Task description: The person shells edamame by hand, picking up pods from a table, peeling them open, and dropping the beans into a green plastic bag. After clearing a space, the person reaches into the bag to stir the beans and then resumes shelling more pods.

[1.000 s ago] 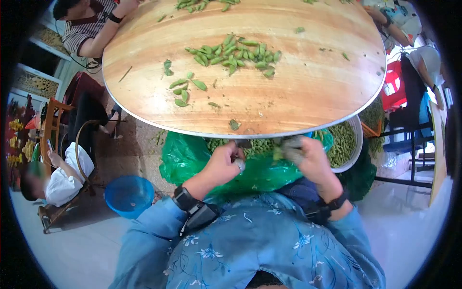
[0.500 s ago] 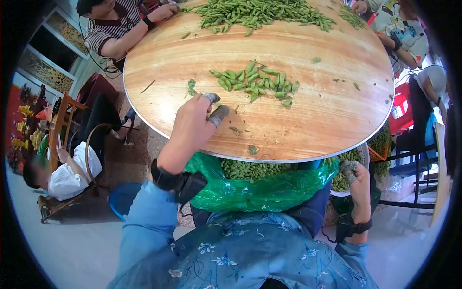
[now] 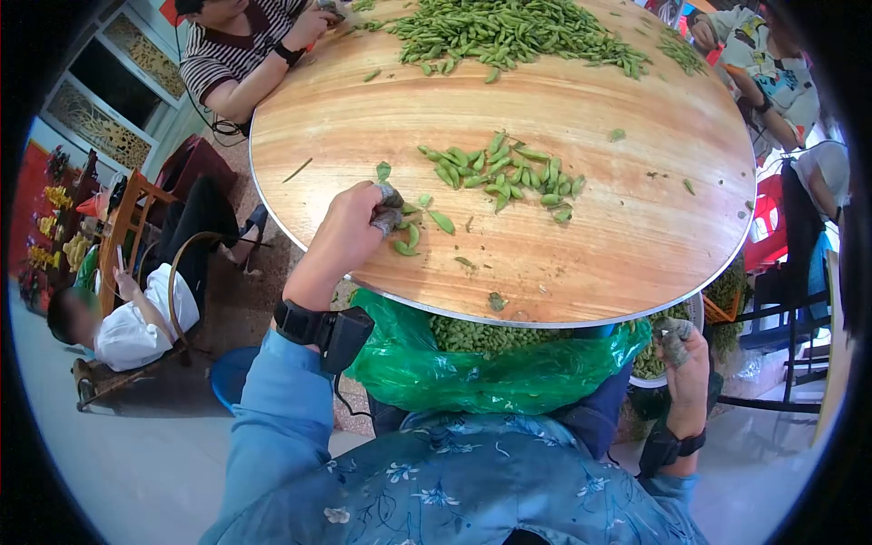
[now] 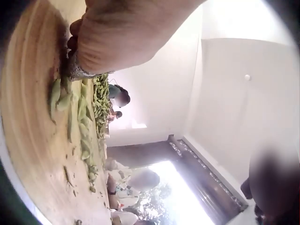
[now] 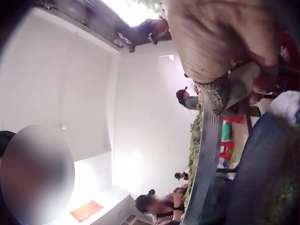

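Note:
My left hand (image 3: 350, 227) is over the left part of the round wooden table (image 3: 636, 209), its grey-wrapped fingertips pinching at a green pod (image 3: 409, 208) beside some loose pods. The left wrist view shows the left hand (image 4: 126, 37) low at the tabletop, partly hiding what its fingers grip. Beyond the table's near edge on the right, my right hand (image 3: 688, 368) has loosely curled, wrapped fingers; no pod shows in them. In the right wrist view the right hand (image 5: 225, 47) is beside the table's metal edge (image 5: 208, 140).
A small group of pods (image 3: 504, 173) lies mid-table, with a large heap (image 3: 518, 36) farther back. A green bag (image 3: 472, 381) of pods hangs below the near edge; a white tub (image 3: 698, 313) stands to its right. Other people sit around. A blue basin (image 3: 227, 377) is at lower left.
My left hand has risen from the bag to the tabletop, and its fingers have closed in on the loose pods. My right hand has moved right, away from the bag.

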`<action>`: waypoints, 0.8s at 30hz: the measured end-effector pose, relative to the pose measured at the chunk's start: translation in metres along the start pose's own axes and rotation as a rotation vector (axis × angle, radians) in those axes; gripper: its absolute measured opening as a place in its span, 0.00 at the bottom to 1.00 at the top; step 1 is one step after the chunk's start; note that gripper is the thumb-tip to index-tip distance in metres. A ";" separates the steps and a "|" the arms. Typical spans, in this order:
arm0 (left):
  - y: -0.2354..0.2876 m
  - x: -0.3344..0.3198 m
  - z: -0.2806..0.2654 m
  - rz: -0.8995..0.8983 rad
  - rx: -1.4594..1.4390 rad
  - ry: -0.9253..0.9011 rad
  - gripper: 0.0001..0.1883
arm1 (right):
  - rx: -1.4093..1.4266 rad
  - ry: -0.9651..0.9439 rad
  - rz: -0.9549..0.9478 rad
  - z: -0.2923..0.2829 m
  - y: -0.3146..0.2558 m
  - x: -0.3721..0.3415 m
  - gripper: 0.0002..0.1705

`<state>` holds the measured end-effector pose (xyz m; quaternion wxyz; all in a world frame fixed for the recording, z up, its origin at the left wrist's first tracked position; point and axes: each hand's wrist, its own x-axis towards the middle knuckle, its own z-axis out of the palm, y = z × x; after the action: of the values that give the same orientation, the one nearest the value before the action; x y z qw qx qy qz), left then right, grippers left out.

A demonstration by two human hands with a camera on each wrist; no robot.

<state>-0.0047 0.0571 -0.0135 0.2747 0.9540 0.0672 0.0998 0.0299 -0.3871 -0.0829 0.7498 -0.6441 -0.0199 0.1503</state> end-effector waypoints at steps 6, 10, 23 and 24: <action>0.009 0.004 -0.002 0.091 0.236 -0.008 0.07 | -0.218 -0.269 0.003 0.059 -0.038 -0.009 0.09; 0.018 0.010 0.000 0.053 0.039 0.090 0.06 | -0.260 -0.318 -0.001 0.085 -0.050 -0.008 0.09; 0.059 -0.004 -0.003 0.055 -0.049 0.099 0.05 | -0.292 -0.433 -0.025 0.094 -0.043 -0.007 0.08; 0.069 -0.017 -0.002 0.044 -0.252 0.042 0.06 | -0.289 -0.438 -0.023 0.094 -0.042 -0.007 0.08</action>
<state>-0.0164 -0.0030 0.0227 0.3887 0.9108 0.0392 0.1334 0.0111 -0.3041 -0.0250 0.6293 -0.6964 -0.2106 0.2733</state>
